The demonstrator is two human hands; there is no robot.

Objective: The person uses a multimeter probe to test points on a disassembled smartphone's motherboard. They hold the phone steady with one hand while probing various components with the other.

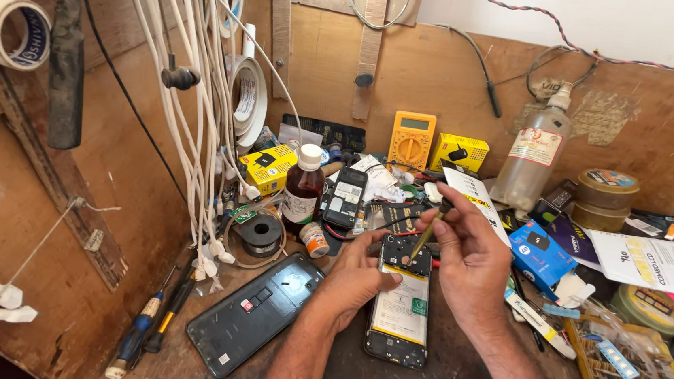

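Note:
An opened smartphone [400, 317] lies on the wooden bench with its back removed, showing a pale battery and dark circuit area. My left hand [355, 279] rests on its left edge, thumb pressing near the top. My right hand [469, 262] holds a thin screwdriver [425, 239] upright, its tip on the upper circuit area of the phone. The removed dark back cover [255, 312] lies to the left of my left forearm.
A brown bottle [303, 191], solder spool [258, 231], small black phone [345, 198], yellow multimeter [411, 139], clear plastic bottle [531, 158], blue box [541, 254] and parts tray [629, 378] crowd the bench. White cables [190, 103] hang at left; screwdrivers [148, 323] lie below them.

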